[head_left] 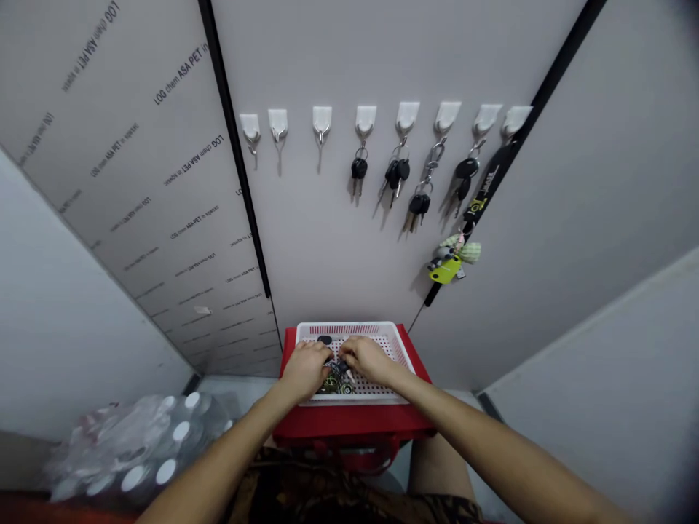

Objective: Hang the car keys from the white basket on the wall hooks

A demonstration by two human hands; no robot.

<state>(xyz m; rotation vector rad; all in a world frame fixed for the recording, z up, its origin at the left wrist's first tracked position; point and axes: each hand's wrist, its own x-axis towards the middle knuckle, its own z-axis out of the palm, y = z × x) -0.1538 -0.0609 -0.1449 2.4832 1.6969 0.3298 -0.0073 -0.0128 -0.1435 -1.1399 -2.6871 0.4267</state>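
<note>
With our left hand [307, 369] and right hand [367, 358], we were apparently sorting keys [332, 381] inside the basket [357, 399]; fingers hidden, we couldn't tell either's grip. Next called for separating 1 set.

A dark garment [289, 487] with an irregular brownish-orange print shows at the person's lap. The left hand [306, 370] and right hand [368, 358] are bare, as are the forearms [480, 451] and a leg [442, 469].
</note>
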